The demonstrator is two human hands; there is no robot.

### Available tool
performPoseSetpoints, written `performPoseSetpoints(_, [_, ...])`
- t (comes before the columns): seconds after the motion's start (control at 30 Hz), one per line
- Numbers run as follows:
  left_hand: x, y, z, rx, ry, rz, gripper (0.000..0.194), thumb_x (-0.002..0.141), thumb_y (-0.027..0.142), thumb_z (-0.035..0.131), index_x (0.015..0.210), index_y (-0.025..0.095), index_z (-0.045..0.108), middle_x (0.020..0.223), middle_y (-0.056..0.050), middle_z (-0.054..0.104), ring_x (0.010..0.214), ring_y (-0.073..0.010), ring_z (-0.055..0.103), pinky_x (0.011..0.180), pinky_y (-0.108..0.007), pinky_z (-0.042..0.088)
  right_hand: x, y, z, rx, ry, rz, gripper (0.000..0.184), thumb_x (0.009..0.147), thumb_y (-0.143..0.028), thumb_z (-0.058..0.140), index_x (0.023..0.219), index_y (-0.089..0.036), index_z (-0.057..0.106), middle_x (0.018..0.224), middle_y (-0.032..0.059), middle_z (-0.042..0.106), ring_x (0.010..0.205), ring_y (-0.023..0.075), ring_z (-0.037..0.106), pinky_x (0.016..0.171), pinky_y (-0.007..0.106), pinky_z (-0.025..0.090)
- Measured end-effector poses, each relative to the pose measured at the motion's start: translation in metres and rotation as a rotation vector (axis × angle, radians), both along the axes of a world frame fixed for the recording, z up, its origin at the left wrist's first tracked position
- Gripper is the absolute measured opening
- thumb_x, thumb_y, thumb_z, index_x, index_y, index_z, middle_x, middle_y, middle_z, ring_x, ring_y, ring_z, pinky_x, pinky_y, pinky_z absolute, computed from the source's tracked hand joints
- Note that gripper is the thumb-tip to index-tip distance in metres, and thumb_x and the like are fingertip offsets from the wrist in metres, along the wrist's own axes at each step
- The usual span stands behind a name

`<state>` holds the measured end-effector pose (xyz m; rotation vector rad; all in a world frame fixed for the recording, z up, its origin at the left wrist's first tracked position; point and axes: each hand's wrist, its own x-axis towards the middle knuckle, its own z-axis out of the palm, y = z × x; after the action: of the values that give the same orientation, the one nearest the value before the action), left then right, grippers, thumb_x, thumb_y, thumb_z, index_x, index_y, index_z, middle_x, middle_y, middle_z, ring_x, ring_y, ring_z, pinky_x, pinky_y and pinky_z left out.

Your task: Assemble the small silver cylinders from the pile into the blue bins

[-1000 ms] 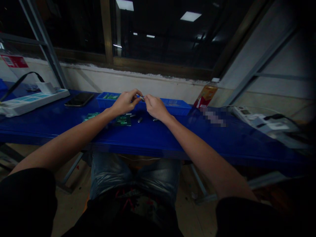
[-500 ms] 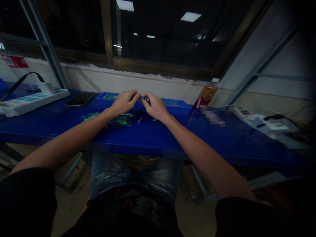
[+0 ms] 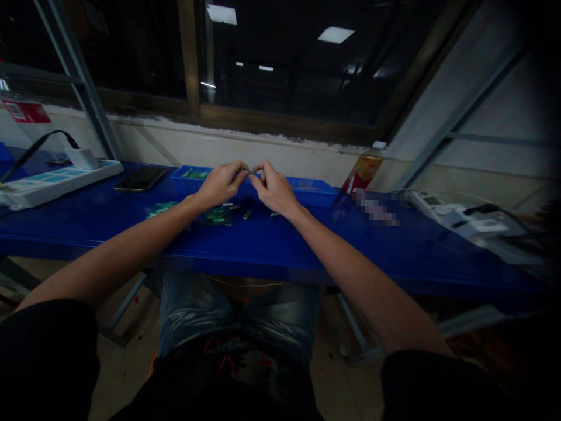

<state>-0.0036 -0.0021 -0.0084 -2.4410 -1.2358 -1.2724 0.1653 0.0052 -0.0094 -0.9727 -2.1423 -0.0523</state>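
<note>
"What is being handled?"
"A small slim piece (image 3: 251, 172), too small to identify, between the two hands."
"And each grip?"
"The left grip (image 3: 222, 180) and right grip (image 3: 274, 188) both pinch it in their fingertips."
"Around them?"
"On the blue bench (image 3: 245, 248), a metal cylinder (image 3: 248, 214) nearer the wearer than both grips; a phone (image 3: 140, 179) left of the left grip."
</note>
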Motion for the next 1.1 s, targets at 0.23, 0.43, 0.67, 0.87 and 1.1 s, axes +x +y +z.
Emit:
performPoseSetpoints(0.23, [0.0, -0.002, 0.001, -0.029, 0.053, 0.046, 0.034, 0.09, 0.033, 0.033, 0.079, 0.014, 0.059, 0.067, -0.005, 0.063, 0.061, -0.0144, 0.056, 0.061, -0.025, 0.04, 0.001, 0.0, 0.001, 0.016, 0.009, 0.046, 0.028, 0.082, -0.028, 0.049, 0.108, -0.019, 0.045, 0.069, -0.0011, 0.055, 0.064, 0.0134, 0.05, 0.063, 0.027, 0.035])
performPoseSetpoints(0.43, [0.0, -0.002, 0.003, -0.097, 0.06, 0.028, 0.039, 0.09, 0.036, 0.03, 0.08, 0.013, 0.061, 0.068, -0.005, 0.064, 0.061, -0.0132, 0.056, 0.061, -0.024, 0.04, 0.001, 0.004, -0.001, 0.072, 0.016, -0.017, 0.02, 0.086, -0.033, 0.044, 0.09, -0.018, 0.055, 0.068, 0.0016, 0.057, 0.062, 0.0136, 0.05, 0.06, 0.026, 0.033])
performPoseSetpoints(0.67, [0.002, -0.003, 0.002, -0.113, 0.137, -0.035, 0.028, 0.086, 0.032, 0.04, 0.09, 0.014, 0.062, 0.071, -0.005, 0.063, 0.059, -0.0125, 0.053, 0.058, -0.025, 0.035, 0.019, 0.023, 0.004, 0.099, 0.065, -0.197, 0.026, 0.087, -0.035, 0.042, 0.079, -0.017, 0.059, 0.073, 0.0052, 0.06, 0.069, 0.0167, 0.053, 0.067, 0.028, 0.035])
performPoseSetpoints(0.87, [0.003, -0.003, 0.002, -0.142, 0.251, -0.108, 0.024, 0.084, 0.027, 0.041, 0.088, 0.014, 0.062, 0.069, -0.004, 0.062, 0.058, -0.0115, 0.051, 0.059, -0.025, 0.035, 0.04, 0.041, 0.008, 0.132, 0.024, -0.254, 0.022, 0.079, -0.033, 0.053, 0.07, -0.015, 0.062, 0.069, 0.0046, 0.06, 0.071, 0.0172, 0.052, 0.077, 0.033, 0.036])
performPoseSetpoints(1.1, [0.004, -0.005, 0.002, -0.246, 0.392, -0.181, 0.031, 0.086, 0.034, 0.041, 0.095, 0.014, 0.062, 0.075, -0.005, 0.065, 0.06, -0.012, 0.054, 0.06, -0.024, 0.036, 0.045, 0.045, 0.006, 0.118, 0.015, -0.287, 0.022, 0.077, -0.033, 0.054, 0.069, -0.016, 0.064, 0.07, 0.0051, 0.061, 0.073, 0.0179, 0.052, 0.077, 0.033, 0.037])
